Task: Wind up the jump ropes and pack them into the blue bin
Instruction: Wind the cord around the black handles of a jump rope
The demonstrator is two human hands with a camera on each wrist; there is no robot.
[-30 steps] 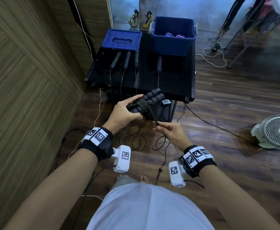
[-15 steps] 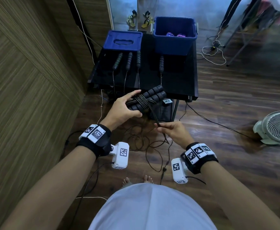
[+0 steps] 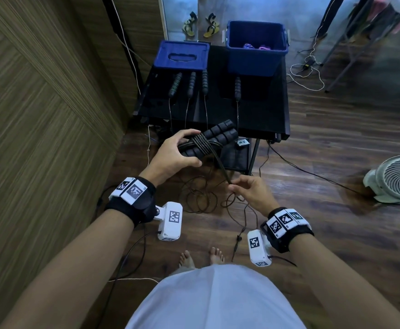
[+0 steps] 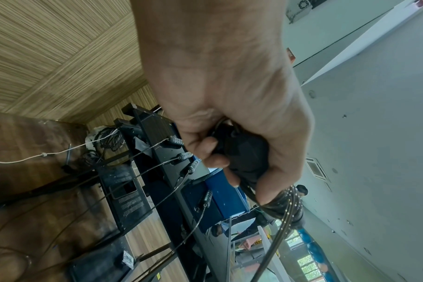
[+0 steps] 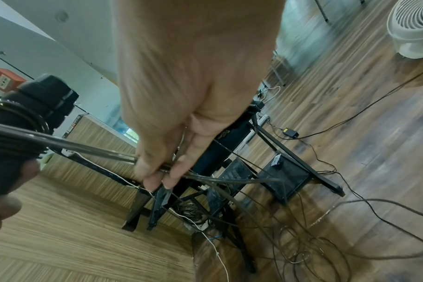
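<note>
At the far left of the black table point(image 3: 260, 110), a blue lid point(image 3: 181, 55) is lying flat. Just in front of it three rope handles point(image 3: 190, 84) are lying side by side, and their thin cords are hanging over the near edge of the table. To the right of them a fourth handle point(image 3: 237, 88) is lying in front of the blue bin point(image 3: 257, 54), which is standing at the far right of the table. Something pink and purple is lying inside the bin, but it is too small to say what it is.

In front of the table, the left hand point(image 3: 174, 156) is gripping a pair of black handles point(image 3: 214, 138) held together, with the fingers curled over them and the thumb under them. The cord is sitting in several tight turns around the middle of this pair. From these turns the jump rope point(image 3: 221, 166) is running down and to the right, to the right hand point(image 3: 251, 192). This hand is pinching the rope between the thumb and the fingertips point(image 5: 155, 179), as the right wrist view is showing. Below the hands, the rest of the rope is lying in loose loops point(image 3: 201, 198) on the wooden floor point(image 3: 312, 162).

Far to the right, a white fan point(image 3: 397, 179) is standing on the floor.
</note>
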